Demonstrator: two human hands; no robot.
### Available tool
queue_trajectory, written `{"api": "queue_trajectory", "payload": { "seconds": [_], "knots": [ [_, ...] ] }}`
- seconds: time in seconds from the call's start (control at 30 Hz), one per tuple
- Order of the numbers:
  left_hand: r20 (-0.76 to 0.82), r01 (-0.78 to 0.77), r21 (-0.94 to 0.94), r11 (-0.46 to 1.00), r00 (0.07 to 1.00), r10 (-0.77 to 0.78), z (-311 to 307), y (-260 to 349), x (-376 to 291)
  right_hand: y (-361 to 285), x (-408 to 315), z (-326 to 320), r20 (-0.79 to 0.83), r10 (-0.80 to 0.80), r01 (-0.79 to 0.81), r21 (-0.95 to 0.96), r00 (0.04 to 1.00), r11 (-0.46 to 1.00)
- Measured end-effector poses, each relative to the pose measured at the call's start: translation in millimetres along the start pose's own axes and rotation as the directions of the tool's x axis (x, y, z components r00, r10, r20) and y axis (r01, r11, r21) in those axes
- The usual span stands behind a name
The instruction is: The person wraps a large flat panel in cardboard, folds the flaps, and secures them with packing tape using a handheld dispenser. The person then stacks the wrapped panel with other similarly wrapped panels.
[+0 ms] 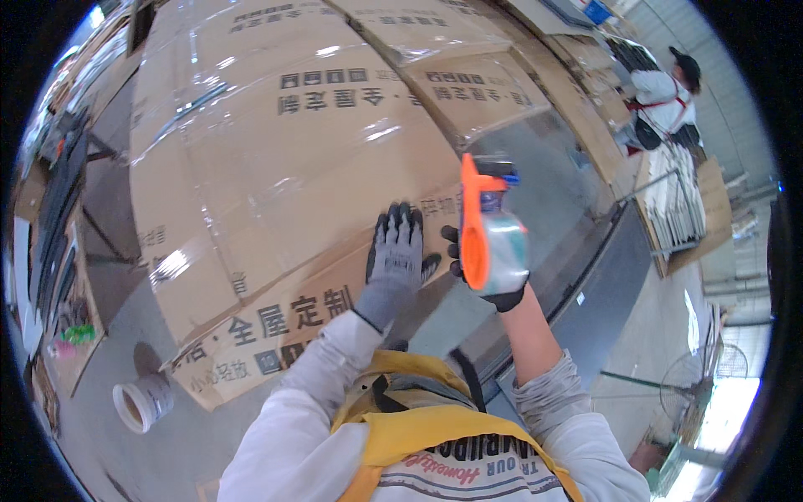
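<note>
A large flat cardboard carton with printed writing and strips of clear tape lies in front of me. My left hand, in a grey and black work glove, rests palm down near the carton's edge, fingers pointing away and slightly spread. It grips nothing. My right hand, in a black glove, holds an orange tape gun with a roll of clear tape on it. The tape gun is raised beside the carton, right of my left hand. Part of my right hand is hidden behind the roll.
A smaller taped carton lies beyond, at the right. Dark strips are stacked on the left. A white bucket stands on the floor, lower left. At the right are a person, a rack of panels and a fan.
</note>
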State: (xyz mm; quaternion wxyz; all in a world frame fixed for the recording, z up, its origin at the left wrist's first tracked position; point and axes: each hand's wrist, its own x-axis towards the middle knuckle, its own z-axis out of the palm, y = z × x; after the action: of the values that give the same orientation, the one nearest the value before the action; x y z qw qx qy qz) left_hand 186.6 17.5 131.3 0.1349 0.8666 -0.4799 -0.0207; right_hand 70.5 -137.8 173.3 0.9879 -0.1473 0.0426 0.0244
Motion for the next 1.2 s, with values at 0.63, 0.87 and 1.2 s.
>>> {"api": "queue_trajectory", "payload": {
  "seconds": [0.63,0.87,1.2],
  "knots": [
    [0.190,0.197,-0.979,-0.045,0.974,0.126,-58,-44,71,19,-34,61,0.417,-0.528,-0.147,-0.666,0.739,-0.732],
    [0.274,0.341,-0.892,-0.298,0.931,0.243,-53,-37,70,39,-27,44,0.356,-0.495,-0.175,-0.645,0.793,-0.744],
    [0.145,0.165,-0.921,-0.353,0.986,0.081,-58,-40,56,52,-16,51,0.370,-0.535,-0.175,-0.676,0.760,-0.716]
  ]
}}
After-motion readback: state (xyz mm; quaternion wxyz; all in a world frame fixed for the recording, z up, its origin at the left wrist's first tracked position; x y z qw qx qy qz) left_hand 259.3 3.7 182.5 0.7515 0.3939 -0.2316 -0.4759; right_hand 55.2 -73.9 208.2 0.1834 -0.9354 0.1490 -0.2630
